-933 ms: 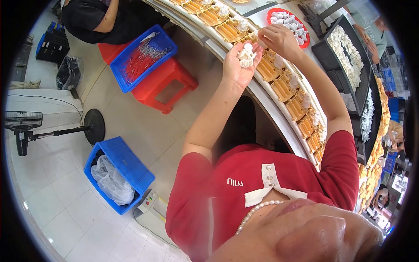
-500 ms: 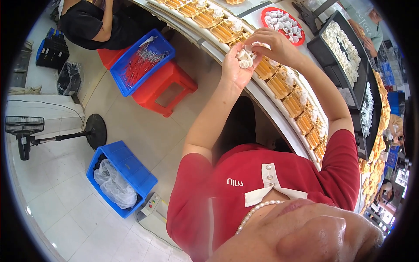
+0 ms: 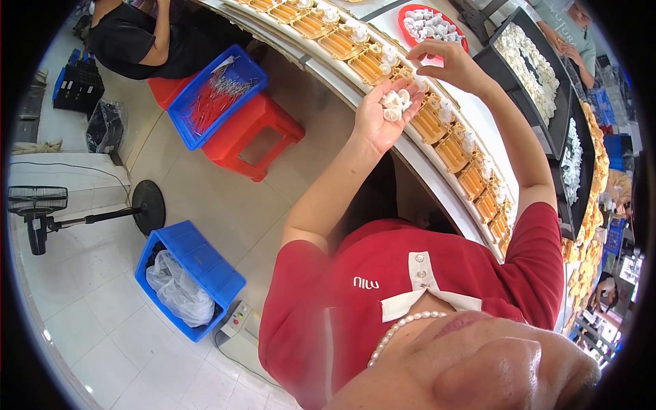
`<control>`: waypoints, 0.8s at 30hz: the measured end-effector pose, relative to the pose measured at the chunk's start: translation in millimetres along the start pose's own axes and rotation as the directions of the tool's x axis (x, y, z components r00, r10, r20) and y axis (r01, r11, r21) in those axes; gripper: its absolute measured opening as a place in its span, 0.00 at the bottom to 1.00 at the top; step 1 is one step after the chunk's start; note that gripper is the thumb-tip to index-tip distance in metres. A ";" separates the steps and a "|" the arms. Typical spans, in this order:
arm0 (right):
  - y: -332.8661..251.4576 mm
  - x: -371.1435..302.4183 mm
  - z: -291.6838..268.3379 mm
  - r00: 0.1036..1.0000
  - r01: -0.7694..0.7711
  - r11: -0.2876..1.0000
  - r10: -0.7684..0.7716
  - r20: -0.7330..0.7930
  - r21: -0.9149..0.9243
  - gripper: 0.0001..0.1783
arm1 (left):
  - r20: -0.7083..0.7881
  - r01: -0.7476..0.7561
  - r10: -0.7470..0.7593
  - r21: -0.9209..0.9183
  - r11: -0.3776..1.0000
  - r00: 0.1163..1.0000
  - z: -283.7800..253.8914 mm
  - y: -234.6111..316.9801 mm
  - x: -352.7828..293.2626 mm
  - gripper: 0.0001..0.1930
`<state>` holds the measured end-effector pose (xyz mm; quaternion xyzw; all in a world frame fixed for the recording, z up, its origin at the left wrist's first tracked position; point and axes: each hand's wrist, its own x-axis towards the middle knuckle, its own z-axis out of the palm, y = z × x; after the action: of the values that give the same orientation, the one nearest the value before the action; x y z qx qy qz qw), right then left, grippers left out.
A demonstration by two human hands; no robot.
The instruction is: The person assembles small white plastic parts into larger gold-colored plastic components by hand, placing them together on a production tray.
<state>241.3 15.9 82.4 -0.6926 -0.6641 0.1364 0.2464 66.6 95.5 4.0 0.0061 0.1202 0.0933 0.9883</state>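
My left hand (image 3: 376, 121) lies palm up with fingers slightly curled, cradling several small white parts (image 3: 394, 106) with rounded shapes. Just beyond it, my right hand (image 3: 452, 66) hovers over the row of tan moulded pieces, thumb and fingertips apart with nothing visible between them. The tan ribbed pieces (image 3: 429, 121) stand side by side along a curved white belt, with small white parts on their far sides. A red round tray (image 3: 404, 33) of similar white parts sits past my right hand.
Black bins (image 3: 562, 51) with white parts stand to the right, near piled tan pieces (image 3: 592, 178). On the left are a blue bin (image 3: 258, 76) of red-and-metal items on a red stool (image 3: 280, 123), a floor fan (image 3: 149, 205) and a blue crate (image 3: 198, 256). Other people sit nearby.
My right hand has drawn away from my left palm toward the far side of the belt, and its fingers have parted. The left palm has opened out, showing the white parts.
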 end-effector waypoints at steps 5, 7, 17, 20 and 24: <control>14.2 -0.5 9.8 0.996 -0.088 0.996 0.087 0.031 0.011 0.14 | -0.033 0.005 -0.004 0.024 1.000 0.999 -8.6 -1.0 -1.0 0.18; 19.2 -0.5 12.2 0.994 -0.100 0.995 0.100 0.043 -0.006 0.14 | -0.064 -0.015 0.018 0.053 0.998 0.998 -7.1 -1.5 -1.1 0.18; 24.7 2.6 12.3 0.986 -0.136 0.991 0.137 0.099 -0.015 0.15 | -0.079 0.003 -0.001 0.017 1.000 0.997 -5.7 0.8 -2.0 0.18; 20.1 7.0 13.0 0.980 -0.163 0.986 0.160 0.116 0.018 0.15 | -0.070 0.008 -0.007 0.020 1.000 0.998 -7.5 1.1 -0.6 0.18; 19.8 7.5 15.9 0.983 -0.133 0.979 0.150 0.103 -0.156 0.16 | -0.041 0.000 -0.001 -0.008 1.000 0.999 -9.0 1.5 0.6 0.18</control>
<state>250.6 25.9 59.8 -0.7457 -0.6342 0.1435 0.1454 64.8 96.9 -4.8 0.0001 0.1400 0.0936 0.9857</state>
